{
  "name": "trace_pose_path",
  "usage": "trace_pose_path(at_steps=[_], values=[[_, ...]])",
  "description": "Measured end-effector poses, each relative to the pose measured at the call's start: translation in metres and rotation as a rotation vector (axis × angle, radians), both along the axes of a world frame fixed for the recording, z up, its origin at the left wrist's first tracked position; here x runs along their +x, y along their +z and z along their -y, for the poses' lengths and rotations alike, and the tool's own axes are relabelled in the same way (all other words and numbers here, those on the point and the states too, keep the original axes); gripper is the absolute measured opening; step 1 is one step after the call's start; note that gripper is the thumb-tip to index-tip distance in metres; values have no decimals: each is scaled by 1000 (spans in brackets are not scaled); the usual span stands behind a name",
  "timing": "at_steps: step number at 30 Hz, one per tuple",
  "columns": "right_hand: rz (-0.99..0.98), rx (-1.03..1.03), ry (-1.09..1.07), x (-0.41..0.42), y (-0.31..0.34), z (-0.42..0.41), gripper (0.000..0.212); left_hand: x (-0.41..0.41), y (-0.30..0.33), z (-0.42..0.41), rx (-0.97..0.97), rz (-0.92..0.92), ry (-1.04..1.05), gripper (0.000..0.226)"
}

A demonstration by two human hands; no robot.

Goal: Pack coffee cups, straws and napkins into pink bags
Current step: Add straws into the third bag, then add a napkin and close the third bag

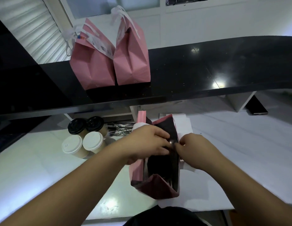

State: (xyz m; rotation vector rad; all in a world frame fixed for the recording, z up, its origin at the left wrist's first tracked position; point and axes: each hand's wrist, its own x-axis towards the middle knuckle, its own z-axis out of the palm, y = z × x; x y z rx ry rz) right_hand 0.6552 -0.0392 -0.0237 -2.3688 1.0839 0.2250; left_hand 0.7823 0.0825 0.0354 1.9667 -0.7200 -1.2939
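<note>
Bag: the open pink bag (pixel 154 173) stands at lower centre on the white tabletop (pixel 36 168); thin paper, I judge it light and easily creased, best held by its rim.
Left hand: my left hand (pixel 146 142) curls over the near-left rim, gripping it.
Right hand: my right hand (pixel 193 148) pinches the opposite rim.
Cups: four lidded coffee cups (pixel 84 137) wait left of the bag, straws (pixel 121 128) behind them.
Done bags: two packed bags (pixel 109 62) on the black shelf, upper left.

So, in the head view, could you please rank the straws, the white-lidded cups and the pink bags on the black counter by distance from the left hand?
1. Straws, just beyond the left hand.
2. White-lidded cups, to its left.
3. Pink bags, far back on the black counter.
</note>
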Motion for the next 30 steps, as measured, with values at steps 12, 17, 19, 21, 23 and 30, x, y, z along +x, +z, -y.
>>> trace_pose_path(at_steps=[12, 17, 19, 21, 23, 30], values=[[173, -436, 230, 42, 13, 5, 44, -3, -40, -94, 201, 517, 123, 51], [60, -353, 318, 69, 19, 24, 32, -7, -48, -96, 132, 541, 130, 28], [29, -298, 312, 69, 18, 30, 25, 1, -51, -99, 106, 546, 142, 17], [42, -271, 273, 65, 16, 33, 20, 12, -52, -100, 58, 539, 166, 8], [55, -270, 225, 57, 14, 34, 18, 26, -52, -98, 3, 518, 199, 17], [27, -150, 131, 18, 10, 30, 22, 77, -51, -69, -147, 340, 262, 19]])
